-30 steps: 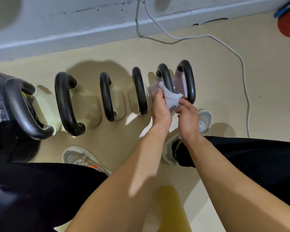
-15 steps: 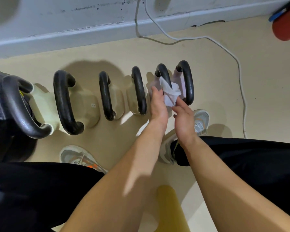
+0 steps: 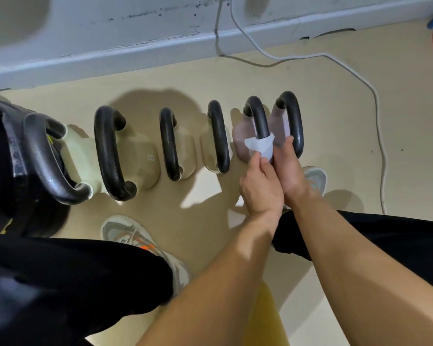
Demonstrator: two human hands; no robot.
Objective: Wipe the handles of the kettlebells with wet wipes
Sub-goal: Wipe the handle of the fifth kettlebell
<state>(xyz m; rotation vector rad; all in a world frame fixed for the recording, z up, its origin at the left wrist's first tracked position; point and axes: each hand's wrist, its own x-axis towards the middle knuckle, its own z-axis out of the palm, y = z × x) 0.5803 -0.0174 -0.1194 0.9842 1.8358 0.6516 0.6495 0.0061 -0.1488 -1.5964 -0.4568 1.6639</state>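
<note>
- Now the wipe (image 3: pixel 260 145), loose between the hands a moment ago, is wrapped round the handle (image 3: pixel 257 116) second from the right.
- It is pinched by fingers of the left hand (image 3: pixel 260 188); the right hand (image 3: pixel 291 171) seems clamped on it too, though partly hidden.
- Wiping of this handle is judged just begun.

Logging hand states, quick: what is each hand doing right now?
Left hand: pinches the wet wipe on the pink kettlebell's handle.
Right hand: against that handle, fingers mostly hidden; cannot tell.

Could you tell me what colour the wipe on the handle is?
The wipe is white; head view.
</note>
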